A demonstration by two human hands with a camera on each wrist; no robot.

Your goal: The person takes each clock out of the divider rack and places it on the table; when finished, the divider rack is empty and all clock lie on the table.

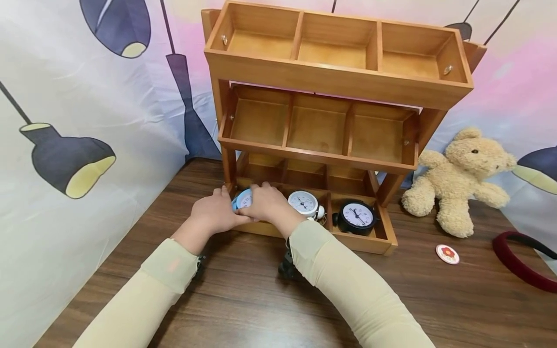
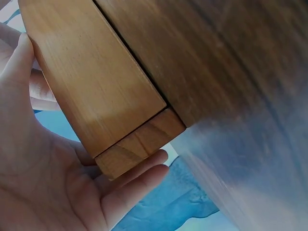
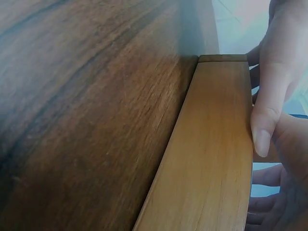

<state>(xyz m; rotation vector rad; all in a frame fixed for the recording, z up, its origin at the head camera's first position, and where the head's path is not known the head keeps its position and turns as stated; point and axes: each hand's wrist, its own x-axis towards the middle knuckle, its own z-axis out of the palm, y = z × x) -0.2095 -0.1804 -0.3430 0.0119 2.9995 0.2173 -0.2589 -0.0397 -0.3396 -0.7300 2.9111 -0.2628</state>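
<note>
On a tabletop (image 1: 235, 309), a rack (image 1: 339, 79) already held a white clock (image 1: 302, 203) and a black clock (image 1: 358, 215) in its bottom tray (image 1: 370, 244), while the blue clock (image 1: 245, 198), apparently needing only settling, sat leftmost between the spread left hand (image 1: 214, 211) and the right hand (image 1: 270, 203), whose grip was unclear.
</note>
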